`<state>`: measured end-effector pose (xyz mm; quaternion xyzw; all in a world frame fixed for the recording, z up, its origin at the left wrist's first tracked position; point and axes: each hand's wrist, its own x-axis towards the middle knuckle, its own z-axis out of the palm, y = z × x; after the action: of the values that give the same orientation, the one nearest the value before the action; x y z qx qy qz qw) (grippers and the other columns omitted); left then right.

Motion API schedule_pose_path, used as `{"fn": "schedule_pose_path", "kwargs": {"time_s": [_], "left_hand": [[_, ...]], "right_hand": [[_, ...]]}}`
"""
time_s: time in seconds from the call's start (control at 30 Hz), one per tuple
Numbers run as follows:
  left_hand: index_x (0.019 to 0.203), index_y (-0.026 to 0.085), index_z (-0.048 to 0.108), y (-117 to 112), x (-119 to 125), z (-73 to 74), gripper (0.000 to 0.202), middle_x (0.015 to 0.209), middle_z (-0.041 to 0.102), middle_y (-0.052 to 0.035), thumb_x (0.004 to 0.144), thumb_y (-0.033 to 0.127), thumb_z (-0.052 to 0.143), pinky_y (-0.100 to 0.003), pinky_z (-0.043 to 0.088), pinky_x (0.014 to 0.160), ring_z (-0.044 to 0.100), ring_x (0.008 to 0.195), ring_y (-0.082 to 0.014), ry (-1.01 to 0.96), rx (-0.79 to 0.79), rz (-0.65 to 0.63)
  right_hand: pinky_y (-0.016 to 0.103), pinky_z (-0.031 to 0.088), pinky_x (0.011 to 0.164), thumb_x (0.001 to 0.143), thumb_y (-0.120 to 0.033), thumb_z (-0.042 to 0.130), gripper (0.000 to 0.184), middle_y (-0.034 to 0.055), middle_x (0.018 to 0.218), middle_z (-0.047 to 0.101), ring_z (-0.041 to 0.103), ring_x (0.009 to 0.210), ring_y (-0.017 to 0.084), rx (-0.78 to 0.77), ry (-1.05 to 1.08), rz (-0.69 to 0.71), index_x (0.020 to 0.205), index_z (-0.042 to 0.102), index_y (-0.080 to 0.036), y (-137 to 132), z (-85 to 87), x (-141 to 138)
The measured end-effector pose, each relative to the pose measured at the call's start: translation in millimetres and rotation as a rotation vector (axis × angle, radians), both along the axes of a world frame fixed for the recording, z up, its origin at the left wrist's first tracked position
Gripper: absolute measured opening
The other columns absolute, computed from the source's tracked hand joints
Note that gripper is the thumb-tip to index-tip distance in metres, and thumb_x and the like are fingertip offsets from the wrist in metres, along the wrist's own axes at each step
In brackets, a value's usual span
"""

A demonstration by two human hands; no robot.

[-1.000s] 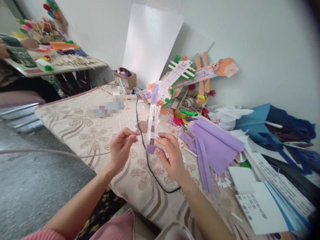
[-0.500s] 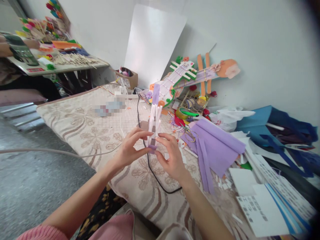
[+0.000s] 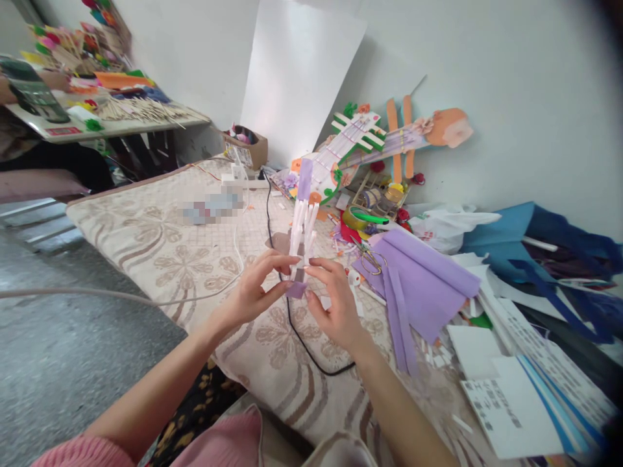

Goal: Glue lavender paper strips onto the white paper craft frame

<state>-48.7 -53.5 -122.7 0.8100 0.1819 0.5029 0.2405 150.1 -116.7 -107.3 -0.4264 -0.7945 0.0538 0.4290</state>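
Between my two hands, above the cloth-covered table, stands a small craft piece point(image 3: 302, 224) made of white strips with a purple paper strip point(image 3: 305, 179) rising at its far end and a purple fold point(image 3: 296, 289) at its near end. My left hand point(image 3: 257, 285) pinches the near left side with thumb and fingertips. From the right, my right hand point(image 3: 333, 301) holds the other side between thumb and index finger. To the right lie purple paper sheets point(image 3: 423, 279) and gold-handled scissors point(image 3: 370, 261).
A green tape roll point(image 3: 354, 219) and paper scraps lie beyond the scissors. Decorated paper instruments point(image 3: 341, 152) lean on the wall. A black cable point(image 3: 304, 347) crosses the patterned cloth point(image 3: 182, 259). White boards point(image 3: 516, 408) lie at right. Another person's hand point(image 3: 56, 80) shows at the left table.
The craft piece is tipped slightly, so more of its purple near end shows. Both hands keep their grip in nearly the same place. The view has shifted a little.
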Motion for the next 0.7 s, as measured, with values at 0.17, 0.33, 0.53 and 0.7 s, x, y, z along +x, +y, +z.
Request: {"fn": "schedule_pose_path", "kwargs": {"time_s": [0.17,0.33,0.53,0.7], "left_hand": [[0.130,0.021,0.054,0.4,1.4,-2.5,0.036,0.095,0.056,-0.0029,0.095,0.015,0.060,-0.027,0.048,0.081,0.057,0.089,-0.0137,-0.015,-0.015,-0.003],[0.130,0.022,0.055,-0.9,4.4,-2.2,0.035,0.096,0.058,-0.0033,0.096,0.015,0.058,-0.028,0.047,0.083,0.057,0.091,-0.0149,-0.006,-0.023,-0.001],[0.133,0.022,0.054,-2.9,2.4,-1.2,0.033,0.099,0.057,-0.0045,0.102,0.016,0.045,-0.027,0.046,0.085,0.056,0.093,-0.0138,0.011,-0.106,-0.040],[0.133,0.023,0.054,-0.3,5.5,-1.9,0.045,0.094,0.057,-0.0016,0.090,0.019,0.068,-0.028,0.047,0.084,0.057,0.089,-0.0142,-0.019,-0.008,-0.010]], "right_hand": [[0.053,0.047,0.104,0.095,-0.019,0.052,0.043,0.0105,0.131,0.054,0.053,0.125,0.027,0.011,0.003,-0.015,0.136,0.046,-0.030,-0.3,-0.1,-0.5],[0.050,0.049,0.101,0.098,-0.019,0.053,0.035,0.0090,0.124,0.056,0.056,0.119,0.025,0.048,0.032,-0.064,0.130,0.051,-0.031,1.7,-0.2,-1.7],[0.051,0.048,0.102,0.099,-0.023,0.049,0.031,0.0092,0.125,0.055,0.056,0.120,0.025,0.035,0.061,-0.035,0.130,0.051,-0.030,1.0,0.6,0.2],[0.052,0.047,0.103,0.097,-0.025,0.054,0.035,0.0100,0.126,0.055,0.055,0.121,0.026,0.048,0.061,-0.014,0.131,0.050,-0.029,1.8,-1.0,1.4]]}}
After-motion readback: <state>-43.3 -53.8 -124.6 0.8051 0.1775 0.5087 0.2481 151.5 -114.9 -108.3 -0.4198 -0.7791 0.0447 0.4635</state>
